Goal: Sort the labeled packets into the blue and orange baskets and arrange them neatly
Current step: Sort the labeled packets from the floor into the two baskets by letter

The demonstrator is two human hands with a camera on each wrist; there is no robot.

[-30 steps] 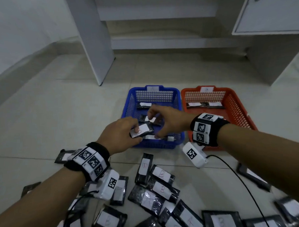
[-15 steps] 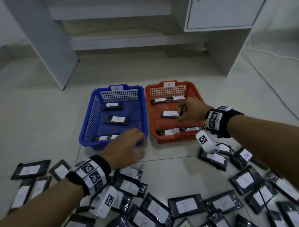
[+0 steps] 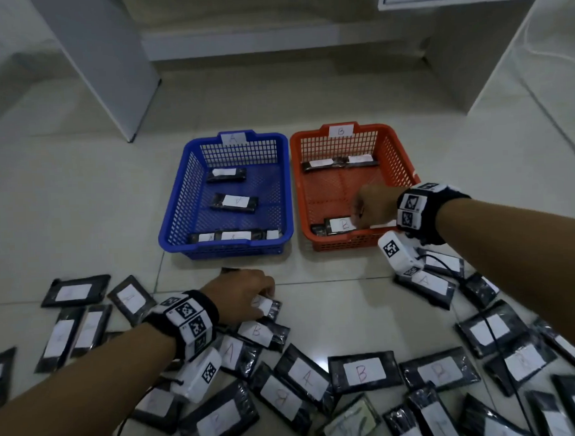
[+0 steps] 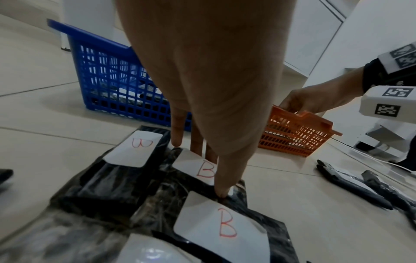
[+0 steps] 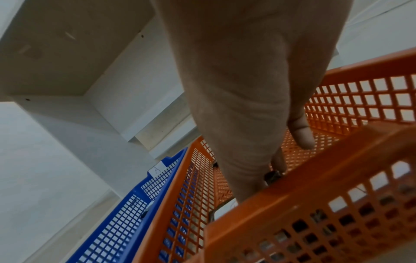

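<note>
The blue basket [image 3: 177, 219], tagged A, and the orange basket [image 3: 406, 166], tagged B, stand side by side on the floor, each with a few black labeled packets inside. My right hand [image 3: 360, 211] reaches into the front of the orange basket. Its straight fingers [image 5: 243, 186] touch a B packet [image 3: 340, 223] lying there, and the thumb stands apart. My left hand [image 3: 263, 298] is down on the floor pile in front of the blue basket. It pinches a B packet [image 4: 198, 165] between thumb and fingers, and the packet still lies flat.
Several loose packets marked A or B [image 3: 362, 372] litter the floor in front of the baskets and on both sides. A black cable [image 3: 496, 344] runs over the right-hand packets. White cabinet legs [image 3: 108, 61] stand behind the baskets.
My right hand moved from the middle of the orange basket to its front with a packet. My left hand left the blue basket and dropped onto the floor pile.
</note>
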